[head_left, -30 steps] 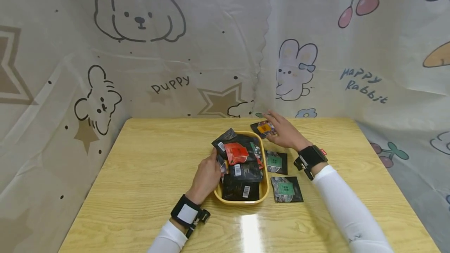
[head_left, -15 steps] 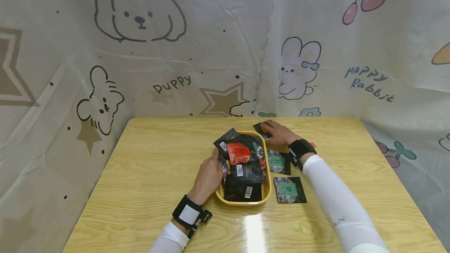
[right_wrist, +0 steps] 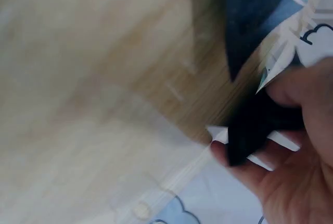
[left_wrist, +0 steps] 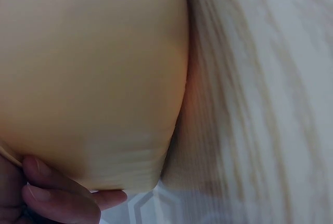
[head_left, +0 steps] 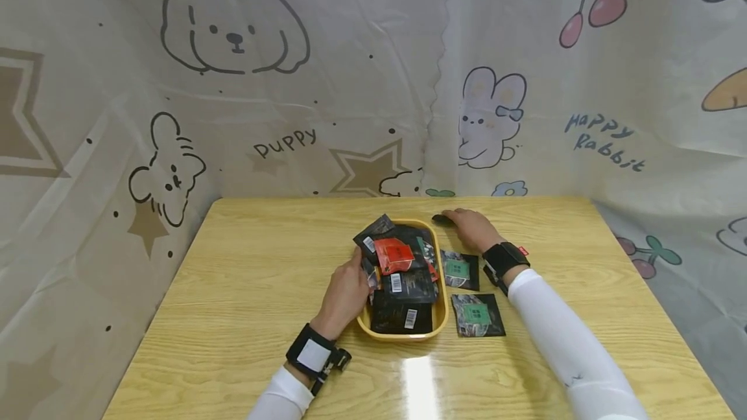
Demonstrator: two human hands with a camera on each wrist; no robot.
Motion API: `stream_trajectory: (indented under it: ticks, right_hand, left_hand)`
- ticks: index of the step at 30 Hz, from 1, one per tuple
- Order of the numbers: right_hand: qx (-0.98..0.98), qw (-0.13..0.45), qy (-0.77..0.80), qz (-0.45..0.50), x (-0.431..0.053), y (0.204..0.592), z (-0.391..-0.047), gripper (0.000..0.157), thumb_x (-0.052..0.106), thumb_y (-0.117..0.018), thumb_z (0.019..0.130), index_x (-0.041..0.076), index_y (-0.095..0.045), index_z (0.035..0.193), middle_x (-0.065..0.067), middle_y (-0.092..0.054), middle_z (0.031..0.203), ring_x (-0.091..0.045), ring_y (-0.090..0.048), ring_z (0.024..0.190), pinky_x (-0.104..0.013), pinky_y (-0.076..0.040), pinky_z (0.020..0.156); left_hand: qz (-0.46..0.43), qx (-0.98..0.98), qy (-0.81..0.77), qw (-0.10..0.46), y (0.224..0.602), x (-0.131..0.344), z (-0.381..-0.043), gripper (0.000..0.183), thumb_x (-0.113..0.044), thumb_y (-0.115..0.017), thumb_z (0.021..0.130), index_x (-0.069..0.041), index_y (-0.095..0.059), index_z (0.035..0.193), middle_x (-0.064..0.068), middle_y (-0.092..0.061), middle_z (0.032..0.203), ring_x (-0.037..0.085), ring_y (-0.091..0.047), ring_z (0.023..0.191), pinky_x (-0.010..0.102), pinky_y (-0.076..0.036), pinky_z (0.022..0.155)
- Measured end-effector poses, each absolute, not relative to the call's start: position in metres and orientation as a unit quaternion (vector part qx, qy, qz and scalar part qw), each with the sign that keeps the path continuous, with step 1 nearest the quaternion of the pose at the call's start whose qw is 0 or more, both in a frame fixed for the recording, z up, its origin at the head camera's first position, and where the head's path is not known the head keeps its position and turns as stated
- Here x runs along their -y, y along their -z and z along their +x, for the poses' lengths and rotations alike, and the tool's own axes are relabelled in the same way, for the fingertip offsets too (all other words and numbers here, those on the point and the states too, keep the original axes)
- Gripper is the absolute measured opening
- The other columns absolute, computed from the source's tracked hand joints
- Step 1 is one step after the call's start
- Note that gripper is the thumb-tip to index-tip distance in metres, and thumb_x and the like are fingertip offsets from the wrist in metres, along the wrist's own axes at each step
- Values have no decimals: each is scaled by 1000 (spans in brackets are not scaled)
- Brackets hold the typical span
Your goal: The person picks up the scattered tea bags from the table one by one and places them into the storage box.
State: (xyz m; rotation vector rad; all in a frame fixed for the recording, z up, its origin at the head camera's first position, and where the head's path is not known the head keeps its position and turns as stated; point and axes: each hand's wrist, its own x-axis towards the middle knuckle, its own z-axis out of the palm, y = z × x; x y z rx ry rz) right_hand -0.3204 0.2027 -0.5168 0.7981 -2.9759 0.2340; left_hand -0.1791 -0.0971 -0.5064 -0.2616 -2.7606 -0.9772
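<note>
My left hand (head_left: 344, 290) grips the left side of a yellow plastic basket (head_left: 403, 337). In the left wrist view, fingertips (left_wrist: 39, 193) lie against the basket's outer wall (left_wrist: 104, 78). Black tea-bag-like sachets, one with a red front (head_left: 394, 254), are heaped in the basket. Beyond its far right corner, my right hand (head_left: 475, 230) pinches a black sachet (head_left: 442, 220), seen nearly edge-on. The right wrist view shows that dark sachet (right_wrist: 255, 125) between thumb and fingers, somewhat blurred; its print cannot be read.
Two black sachets with green labels lie on the wooden table (head_left: 262, 264) right of the basket: one beside its wall (head_left: 460, 269), another sachet (head_left: 478, 315) nearer the front. A patterned curtain (head_left: 350, 83) hangs behind the table.
The sachet with the orange label lay flat behind the basket under my right hand; it is now pinched and tilted, its label out of sight. My left hand stays on the basket.
</note>
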Motion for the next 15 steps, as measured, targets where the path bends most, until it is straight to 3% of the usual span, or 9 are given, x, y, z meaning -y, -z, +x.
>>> stream_trajectory:
  ticks: [5,10,15]
  right_hand:
    - [946,100,-151,269,-207,500,-303,36,5,-45,95,9,-49,130,-14,-59,118,-30,-57,99,-46,-47,84]
    - [913,152,-225,303,-194,474,-264,36,11,-40,98,15,-46,134,-8,-56,123,-21,-56,100,-43,-49,79]
    - [875,171,-254,376,-172,454,-215,43,6,-44,95,17,-42,137,-6,-51,131,-19,-48,114,-42,-45,88]
  left_hand:
    - [-88,932,336,100,508,96,-179,47,-5,-47,90,9,-36,134,20,-61,100,15,-52,70,34,-49,58]
    - [-89,933,334,102,508,97,-180,48,-5,-47,90,9,-36,134,23,-60,106,17,-56,78,39,-52,66]
    - [-90,932,334,110,510,97,-180,47,-5,-47,89,9,-38,133,23,-61,104,18,-57,78,40,-52,64]
